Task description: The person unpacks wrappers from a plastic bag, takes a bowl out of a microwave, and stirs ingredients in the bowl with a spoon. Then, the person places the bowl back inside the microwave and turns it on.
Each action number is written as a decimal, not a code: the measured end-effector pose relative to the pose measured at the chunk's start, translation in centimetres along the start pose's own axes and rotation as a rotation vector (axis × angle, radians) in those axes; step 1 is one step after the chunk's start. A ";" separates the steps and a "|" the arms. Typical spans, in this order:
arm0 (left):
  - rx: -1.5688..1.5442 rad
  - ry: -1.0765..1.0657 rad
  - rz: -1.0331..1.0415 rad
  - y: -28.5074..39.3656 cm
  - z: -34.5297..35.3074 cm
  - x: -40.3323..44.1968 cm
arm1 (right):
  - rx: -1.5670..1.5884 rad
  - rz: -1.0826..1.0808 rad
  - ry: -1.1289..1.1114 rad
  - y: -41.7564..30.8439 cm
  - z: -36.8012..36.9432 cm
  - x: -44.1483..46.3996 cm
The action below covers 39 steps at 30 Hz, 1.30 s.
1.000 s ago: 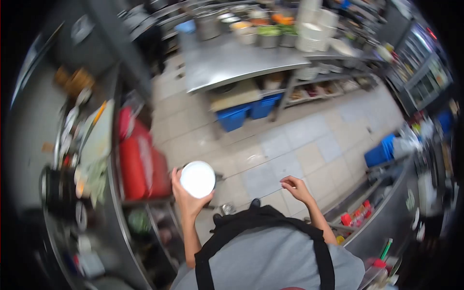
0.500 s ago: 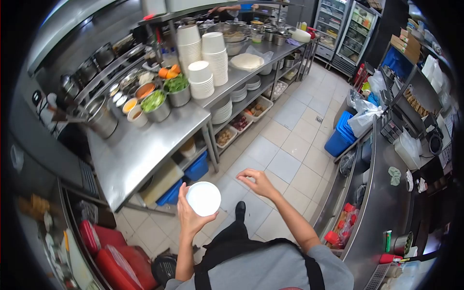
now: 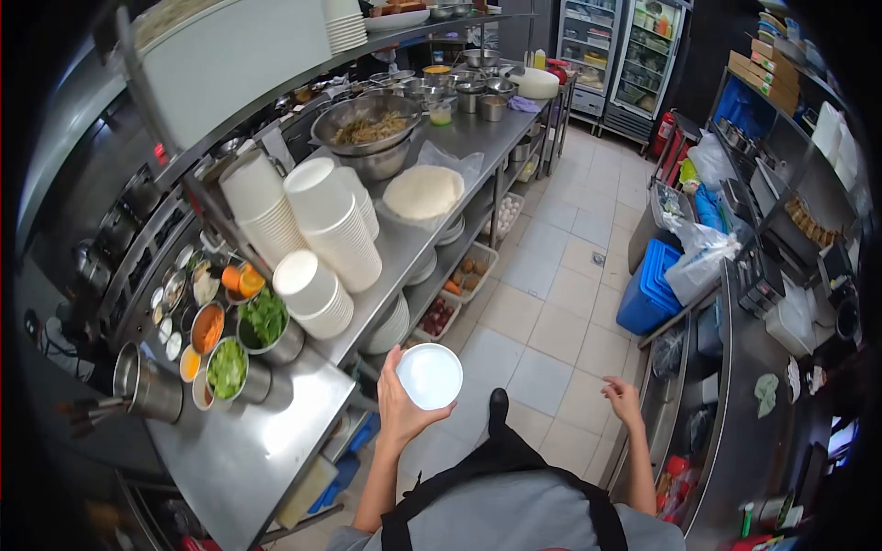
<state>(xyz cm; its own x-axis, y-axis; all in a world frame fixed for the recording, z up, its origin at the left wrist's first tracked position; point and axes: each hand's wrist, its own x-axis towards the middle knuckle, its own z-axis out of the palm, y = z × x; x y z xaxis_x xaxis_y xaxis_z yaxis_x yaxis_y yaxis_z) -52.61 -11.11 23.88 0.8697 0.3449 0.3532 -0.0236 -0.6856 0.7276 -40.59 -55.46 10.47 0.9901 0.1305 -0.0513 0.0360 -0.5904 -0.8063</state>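
My left hand (image 3: pixel 401 415) grips a white round bowl (image 3: pixel 430 376), thumb on one side and fingers on the other. The bowl's mouth faces up toward me, and no food shows in it. It is held in front of my body, above the aisle floor and close to the steel counter (image 3: pixel 262 427). Out to the right, my right hand (image 3: pixel 625 401) hangs over the floor tiles with loosely bent fingers apart, holding nothing. Nearest the bowl on the counter are tall stacks of white tubs (image 3: pixel 338 243) and a shorter stack (image 3: pixel 317 298).
Steel pots of lettuce (image 3: pixel 227 369) and leafy greens (image 3: pixel 264 319) stand on the left counter. Farther along are a flat round of dough (image 3: pixel 424 192) and a bowl of noodle-like food (image 3: pixel 367 129). A blue bin (image 3: pixel 650 289) borders the aisle at right, with glass-door fridges (image 3: pixel 648 69) beyond.
I have moved forward along the aisle, so the counter and tub stacks appear closer. The bowl stays in my left hand; my right hand has swung away to the right.
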 end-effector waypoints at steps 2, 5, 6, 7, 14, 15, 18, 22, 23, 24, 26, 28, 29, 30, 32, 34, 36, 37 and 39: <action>-0.001 0.007 -0.021 -0.7 2.4 3.9 | -0.034 0.001 0.035 -1.6 -1.3 6.3; 0.047 0.042 -0.068 -1.3 5.4 9.8 | -0.068 -0.218 0.080 -6.8 -1.4 19.3; 0.048 0.053 -0.084 -1.4 6.2 11.7 | -0.100 -0.354 0.081 -8.8 -0.7 24.0; 0.047 0.066 -0.103 -1.5 7.0 13.6 | -0.127 -0.484 0.066 -11.6 0.2 28.6; 0.128 0.136 -0.189 -2.7 11.6 25.3 | 0.095 -0.956 -0.012 -35.6 13.5 53.3; 0.140 0.139 -0.195 -3.1 12.1 27.1 | 0.169 -1.002 -0.010 -38.6 16.1 56.3; 0.117 0.161 -0.238 -4.7 14.2 31.9 | 0.040 -1.081 -0.001 -45.5 23.2 64.0; 0.073 0.179 -0.234 -7.6 16.9 38.8 | -0.266 -1.054 0.062 -50.0 31.5 72.5; 0.053 0.183 -0.230 -8.5 17.6 40.5 | -0.277 -1.067 0.160 -50.1 34.0 74.7; 0.053 0.173 -0.227 -8.9 18.2 42.4 | -0.397 -1.038 0.075 -50.7 34.3 75.7; 0.056 0.149 -0.227 -9.5 19.0 45.9 | -0.631 -0.965 -0.099 -51.7 34.9 77.4; 0.063 0.111 -0.230 -9.9 19.8 49.2 | -0.692 -1.003 -0.124 -51.8 35.5 78.9; 0.058 0.091 -0.225 -10.6 20.4 50.7 | -0.684 -1.026 -0.144 -51.7 35.6 79.8; 0.052 0.073 -0.219 -11.2 21.0 52.3 | -0.677 -1.049 -0.161 -51.9 35.3 80.4; 0.035 0.039 -0.218 -11.9 22.3 55.3 | -0.608 -1.204 -0.002 -52.0 35.3 81.7; 0.031 0.019 -0.198 -12.7 23.7 58.3 | -0.528 -1.266 0.034 -52.4 34.1 82.8; 0.017 0.032 -0.185 -13.7 25.5 61.3 | -0.454 -1.236 -0.054 -52.8 31.6 84.3; 0.010 0.034 -0.182 -14.1 26.3 62.5 | -0.289 -1.180 -0.190 -52.2 30.6 85.4; 0.015 0.050 -0.213 -14.6 28.1 65.3 | 0.033 -1.033 -0.450 -50.5 28.1 88.3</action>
<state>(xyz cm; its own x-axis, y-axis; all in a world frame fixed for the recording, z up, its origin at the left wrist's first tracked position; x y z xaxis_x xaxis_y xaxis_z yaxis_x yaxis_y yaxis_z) 18.38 3.45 19.81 0.8287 0.5141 0.2210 0.1660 -0.6030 0.7803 41.20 8.27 30.12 0.3487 0.8237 0.4472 0.7995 -0.0124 -0.6006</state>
